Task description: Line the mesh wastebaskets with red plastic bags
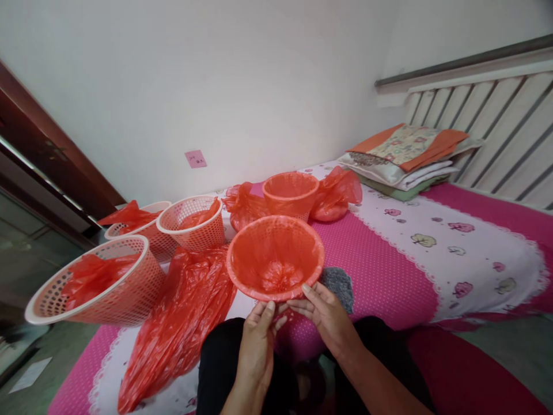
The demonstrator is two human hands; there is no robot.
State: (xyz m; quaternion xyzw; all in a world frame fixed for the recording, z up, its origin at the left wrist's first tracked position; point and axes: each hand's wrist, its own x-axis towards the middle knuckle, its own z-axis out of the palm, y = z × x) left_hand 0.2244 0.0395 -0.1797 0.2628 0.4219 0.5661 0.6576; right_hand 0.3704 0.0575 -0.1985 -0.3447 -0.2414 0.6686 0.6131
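Observation:
In front of me is a round plastic basket [275,225], lined with a red plastic bag [280,253] that is drawn over its rim. My left hand [259,331] pinches the near edge of the lined rim, thumb on top and fingers beneath. Just to its right, my right hand [326,314] grips the same edge, its fingers under the rim. Left of this basket a loose red plastic bag [185,311] lies crumpled on the bed. Behind it stands another basket lined in red [290,199].
At left are several pink mesh baskets [125,300] with crumpled red bags inside. A bunched red bag [334,196] sits behind. Folded bedding [410,150] is stacked by the white headboard [488,127]. A grey cloth [338,288] lies on the bed [389,276].

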